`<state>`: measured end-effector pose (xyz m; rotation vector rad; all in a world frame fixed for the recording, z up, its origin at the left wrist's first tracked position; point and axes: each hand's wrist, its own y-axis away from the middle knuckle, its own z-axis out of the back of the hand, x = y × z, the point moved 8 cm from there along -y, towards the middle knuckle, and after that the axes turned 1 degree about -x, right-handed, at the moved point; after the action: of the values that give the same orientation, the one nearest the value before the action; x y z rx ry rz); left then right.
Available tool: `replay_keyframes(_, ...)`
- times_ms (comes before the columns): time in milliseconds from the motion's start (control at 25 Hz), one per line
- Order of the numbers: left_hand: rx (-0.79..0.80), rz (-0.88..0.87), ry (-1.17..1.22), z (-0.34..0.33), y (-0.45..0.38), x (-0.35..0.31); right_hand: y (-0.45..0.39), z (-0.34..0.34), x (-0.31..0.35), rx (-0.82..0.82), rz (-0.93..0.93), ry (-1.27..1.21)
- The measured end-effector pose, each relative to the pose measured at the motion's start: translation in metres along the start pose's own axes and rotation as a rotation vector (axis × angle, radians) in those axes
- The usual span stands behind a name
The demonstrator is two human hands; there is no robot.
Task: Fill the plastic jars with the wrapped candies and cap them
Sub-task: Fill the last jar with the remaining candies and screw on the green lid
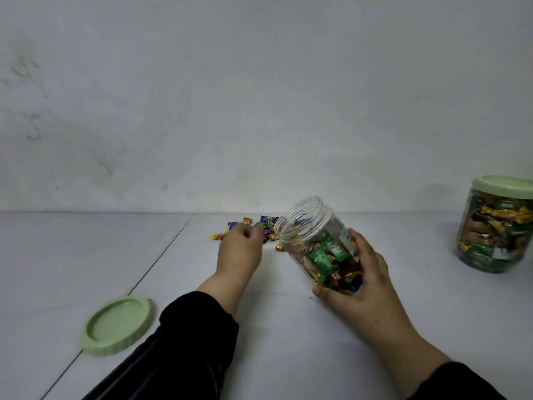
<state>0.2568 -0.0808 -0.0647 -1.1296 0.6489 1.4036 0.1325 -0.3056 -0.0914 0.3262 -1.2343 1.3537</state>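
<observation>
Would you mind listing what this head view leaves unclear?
- Left hand: its back hides the fingers, so any grip on the loose candies is unclear.
- Capped jar: right side cut off by the frame edge.
- Open jar: wrapper print too small.

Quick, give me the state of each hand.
Left hand: on the loose candies; grip cannot be told.
Right hand: holding the tilted open jar.

head view | worn high | faces forward-down | near floor [288,342] | wall [259,96] beyond
</observation>
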Motion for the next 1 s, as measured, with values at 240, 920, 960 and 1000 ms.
replay_keyframes(240, -0.047, -0.241, 0.288, 0.019, 0.036, -0.09, 0.002, -0.009, 0.012, 0.073, 0.117, 0.139)
replay_keyframes(920, 0.457, -0.467, -0.776, -0.128, 0.011, 0.004, -0.014, 0.035, -0.037, -0.299, -0.157, -0.149)
replay_keyframes(960, 0.487, -0.453, -0.812, -0.137, 0.009, 0.004, -0.015, 0.034, -0.038, -0.302, -0.154, -0.157)
replay_keyframes(1000, 0.51, -0.416, -0.832, -0.143, 0.004, 0.005, -0.015, 0.033, -0.039, -0.305, -0.144, -0.165)
